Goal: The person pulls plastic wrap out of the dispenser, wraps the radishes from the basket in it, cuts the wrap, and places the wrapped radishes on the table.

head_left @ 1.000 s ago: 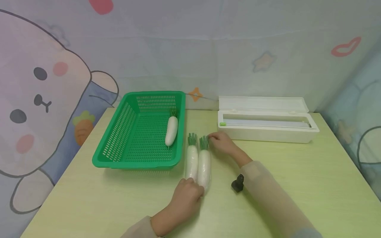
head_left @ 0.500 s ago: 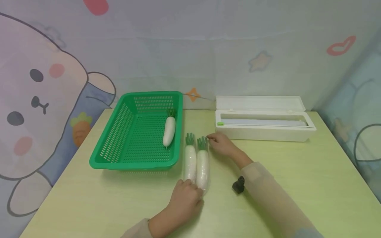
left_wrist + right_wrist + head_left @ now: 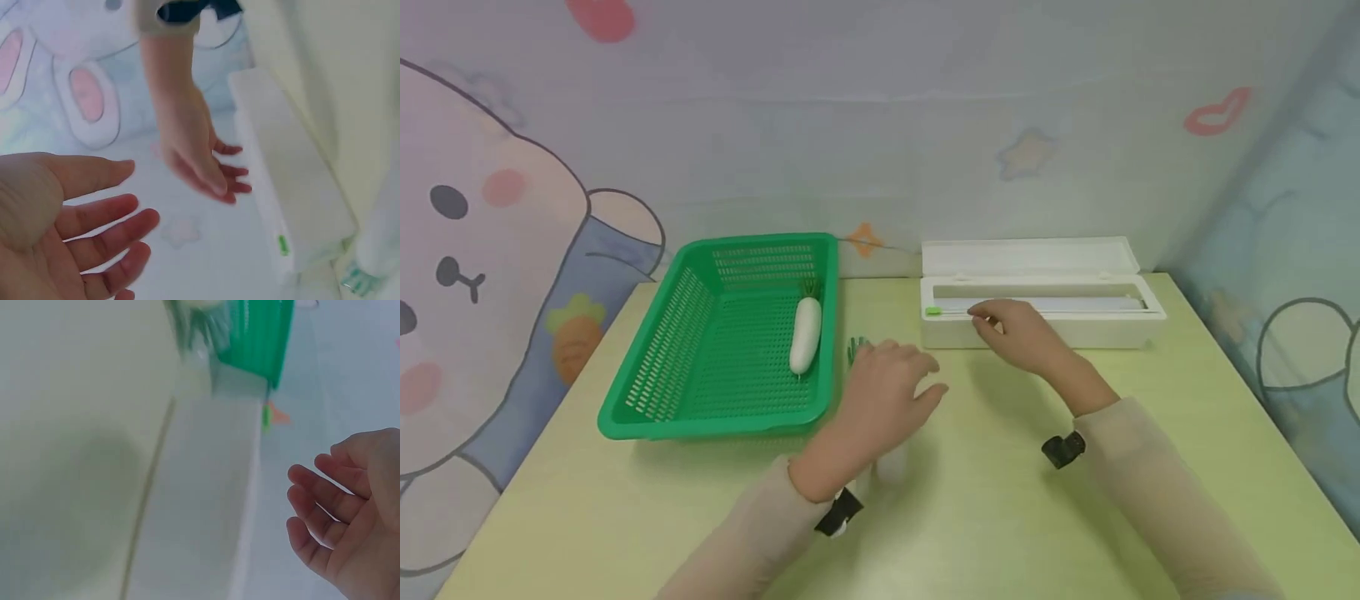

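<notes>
My left hand (image 3: 887,396) is raised over two white radishes (image 3: 892,468), its fingers spread and holding nothing. Those radishes are wrapped in clear film and lie side by side on the table. That hand covers most of them in the head view; a green leaf top (image 3: 854,348) and a pale lower end show. My right hand (image 3: 1021,335) hovers at the front edge of a white cling film dispenser (image 3: 1037,330), fingers loosely bent with nothing between them. The dispenser's lid (image 3: 1030,257) stands up at the back, and a pale roll (image 3: 1060,303) lies inside.
To the left stands a green plastic basket (image 3: 718,425) with one more white radish (image 3: 806,335) along its right side. A small green slider (image 3: 933,311) sits at the left end of the dispenser's front rail. Behind the table (image 3: 1000,533) hangs a printed cloth (image 3: 775,150).
Both hands have let go of the film at the radishes. My left hand has lifted and opened over them; my right hand has moved right to the dispenser. The head view has turned slightly right.
</notes>
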Available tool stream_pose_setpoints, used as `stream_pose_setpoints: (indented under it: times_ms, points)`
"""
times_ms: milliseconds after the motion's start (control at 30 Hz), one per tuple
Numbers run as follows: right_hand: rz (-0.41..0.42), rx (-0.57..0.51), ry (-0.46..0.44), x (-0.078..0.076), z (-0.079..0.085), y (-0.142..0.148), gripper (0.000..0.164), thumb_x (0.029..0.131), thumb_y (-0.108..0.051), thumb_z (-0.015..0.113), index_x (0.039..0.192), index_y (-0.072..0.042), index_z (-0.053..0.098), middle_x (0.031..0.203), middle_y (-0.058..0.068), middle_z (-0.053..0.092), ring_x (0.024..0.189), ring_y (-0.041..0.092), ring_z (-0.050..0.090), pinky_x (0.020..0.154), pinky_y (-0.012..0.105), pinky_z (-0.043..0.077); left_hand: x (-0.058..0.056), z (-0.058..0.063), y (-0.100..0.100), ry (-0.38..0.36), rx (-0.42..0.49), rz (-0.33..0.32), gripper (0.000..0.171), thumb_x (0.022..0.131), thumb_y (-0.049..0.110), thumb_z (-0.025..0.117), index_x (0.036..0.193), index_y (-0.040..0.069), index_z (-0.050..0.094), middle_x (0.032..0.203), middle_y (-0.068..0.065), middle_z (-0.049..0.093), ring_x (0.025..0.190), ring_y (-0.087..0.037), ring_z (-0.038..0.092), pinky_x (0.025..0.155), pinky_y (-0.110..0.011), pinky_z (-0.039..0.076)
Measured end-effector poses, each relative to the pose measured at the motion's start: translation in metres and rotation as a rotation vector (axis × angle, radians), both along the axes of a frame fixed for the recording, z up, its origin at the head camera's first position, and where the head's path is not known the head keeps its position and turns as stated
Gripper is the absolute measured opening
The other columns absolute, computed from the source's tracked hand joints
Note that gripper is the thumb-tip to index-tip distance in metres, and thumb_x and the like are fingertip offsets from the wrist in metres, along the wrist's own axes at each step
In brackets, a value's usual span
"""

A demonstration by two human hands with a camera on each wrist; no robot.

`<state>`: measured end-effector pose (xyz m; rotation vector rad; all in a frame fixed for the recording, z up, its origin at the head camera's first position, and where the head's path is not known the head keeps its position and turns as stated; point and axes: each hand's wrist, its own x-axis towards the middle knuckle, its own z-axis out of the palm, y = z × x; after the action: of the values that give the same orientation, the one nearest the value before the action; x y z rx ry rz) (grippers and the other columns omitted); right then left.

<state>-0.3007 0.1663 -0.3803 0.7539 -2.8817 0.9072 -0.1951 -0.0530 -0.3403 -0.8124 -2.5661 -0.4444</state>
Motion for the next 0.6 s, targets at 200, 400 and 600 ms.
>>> stream_pose_setpoints:
  times_ms: [200,400,600]
  points:
    - [-0.096,0.018,0.052,-0.006,0.036,0.053,0.036,0.102,-0.017,0.045,0.128,0.005,0.057,0.123,0.024,0.059,0.110,0.036,0.056,0.089,0.053,0.045,-0.048,0.027,0.026,-0.077,0.167,0.002,0.017,0.090,0.018,0.067,0.102,0.007,0.073,0.093,-0.005,0.073,0.085,-0.025,0.063,0.072,-0.039,0.047]
    - [-0.186,-0.005,0.077,-0.015,0.054,0.106,0.042,0.102,-0.016,0.045,0.137,0.007,0.046,0.137,0.028,0.046,0.120,0.045,0.045,0.095,0.059,0.039,-0.085,0.030,0.046,-0.193,0.228,0.027,0.024,0.095,0.019,0.060,0.113,0.006,0.069,0.102,-0.006,0.070,0.093,-0.025,0.061,0.081,-0.035,0.048]
    - [-0.291,-0.014,-0.036,-0.018,0.047,0.152,0.047,0.103,-0.022,0.045,0.140,0.007,0.041,0.143,0.030,0.037,0.127,0.048,0.037,0.099,0.062,0.033,-0.113,0.009,0.058,-0.232,0.221,0.037,0.026,0.096,0.018,0.060,0.117,0.005,0.068,0.112,-0.009,0.068,0.103,-0.028,0.058,0.090,-0.039,0.045]
